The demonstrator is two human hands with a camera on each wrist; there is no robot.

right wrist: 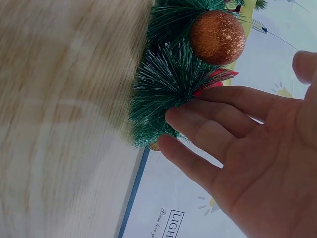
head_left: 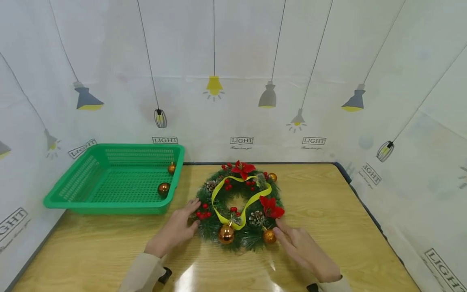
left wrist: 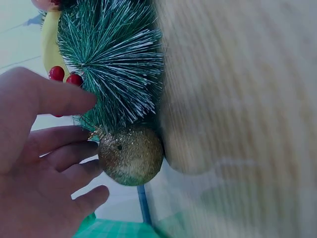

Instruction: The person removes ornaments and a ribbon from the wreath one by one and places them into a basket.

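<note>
A green Christmas wreath lies on the table, dressed with red poinsettias, red berries, pinecones and a loose yellow ribbon. On its near side are a shiny copper ball and a glittery orange ball. My left hand touches the wreath's left edge, thumb and fingers apart; a glittery gold ball is beside the fingers in the left wrist view. At the right edge, my right hand rests its extended fingers against the needles, near the lower poinsettia.
A green plastic basket stands on the left of the wooden table, with a shiny brown ball and a small orange ball inside. Behind the table hangs a white backdrop printed with lamps.
</note>
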